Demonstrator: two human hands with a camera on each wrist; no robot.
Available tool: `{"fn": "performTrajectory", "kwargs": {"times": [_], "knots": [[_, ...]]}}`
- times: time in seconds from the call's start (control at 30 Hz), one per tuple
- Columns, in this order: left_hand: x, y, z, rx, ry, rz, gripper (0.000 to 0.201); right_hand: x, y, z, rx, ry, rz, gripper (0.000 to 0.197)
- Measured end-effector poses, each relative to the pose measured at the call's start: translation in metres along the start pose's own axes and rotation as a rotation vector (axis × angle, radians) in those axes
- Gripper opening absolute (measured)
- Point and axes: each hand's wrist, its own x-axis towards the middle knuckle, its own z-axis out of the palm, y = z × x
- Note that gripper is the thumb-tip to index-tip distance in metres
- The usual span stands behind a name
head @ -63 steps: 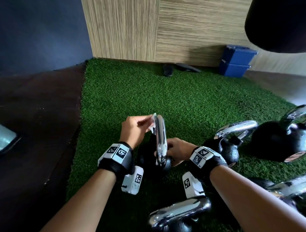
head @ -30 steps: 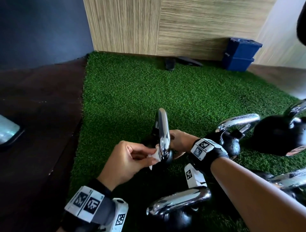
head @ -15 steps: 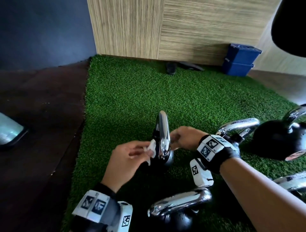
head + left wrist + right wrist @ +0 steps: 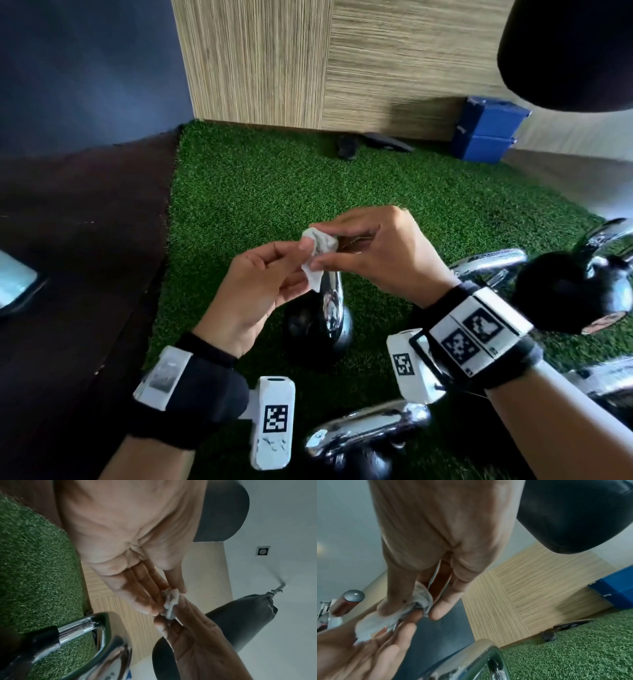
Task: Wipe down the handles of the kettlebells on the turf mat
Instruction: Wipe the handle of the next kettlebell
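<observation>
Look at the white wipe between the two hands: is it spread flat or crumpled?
Crumpled: the wipe is bunched into a wad, pinched by the left hand and right hand.

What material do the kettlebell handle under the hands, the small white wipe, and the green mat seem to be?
Handle: likely chromed or polished steel, with mirror-like reflections.
Wipe: looks like tissue or thin cloth, crumpled, matte, pinched by left hand and right hand.
Mat: artificial turf, probably plastic, with short fibres.

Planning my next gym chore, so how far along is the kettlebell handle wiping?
Done: cannot tell, since no handle shows clear signs of wiping. In hand: both the left hand and right hand pinch the crumpled wipe above the upright kettlebell handle, touching no metal. Left: probably the near handle and those at right.
</observation>
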Motion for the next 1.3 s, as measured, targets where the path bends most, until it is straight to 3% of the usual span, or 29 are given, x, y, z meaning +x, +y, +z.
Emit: {"fn": "performTrajectory", "kwargs": {"times": [0.13, 0.2, 0.33, 0.43, 0.5, 0.57, 0.67, 0.8, 0.97, 1.07, 1.2, 1.3], "knots": [[0.002, -0.008, -0.007, 0.249, 0.033, 0.057, 0.038, 0.003, 0.008, -0.002, -0.022, 0.053, 0.088, 0.031], [0.005, -0.016, -0.023, 0.493, 0.015, 0.086, 0.037, 0.001, 0.016, -0.011, -0.048, 0.061, 0.171, 0.029], [0.016, -0.062, -0.046, 1.07, -0.298, -0.122, 0.14, -0.001, 0.048, -0.024, -0.07, 0.132, 0.366, 0.028], [0.023, -0.104, -0.032, 1.224, -0.359, -0.118, 0.166, 0.0, 0.079, -0.021, -0.02, 0.146, 0.5, 0.028], [0.027, -0.121, -0.021, 1.156, -0.246, -0.013, 0.158, 0.0, 0.101, -0.016, -0.08, 0.135, 0.539, 0.021], [0.033, -0.13, -0.022, 1.092, -0.173, 0.105, 0.137, 0.0, 0.118, -0.009, -0.071, 0.137, 0.556, 0.016], [0.042, -0.132, -0.038, 0.983, -0.24, 0.217, 0.115, -0.001, 0.138, 0.003, 0.051, 0.183, 0.602, 0.02], [0.052, -0.129, -0.051, 0.86, -0.38, 0.216, 0.112, 0.002, 0.145, 0.021, 0.251, 0.209, 0.664, 0.021], [0.05, -0.134, -0.051, 0.838, -0.334, 0.181, 0.115, -0.001, 0.144, 0.022, 0.126, 0.168, 0.684, 0.027], [0.05, -0.134, -0.05, 0.859, -0.341, 0.161, 0.118, 0.004, 0.142, 0.023, 0.155, 0.155, 0.654, 0.012], [0.049, -0.13, -0.049, 0.903, -0.329, 0.177, 0.117, 0.013, 0.14, 0.029, 0.217, 0.363, 0.514, 0.009], [0.048, -0.128, -0.047, 0.945, -0.317, 0.162, 0.116, 0.011, 0.143, 0.033, 0.229, 0.37, 0.525, 0.02]]}}
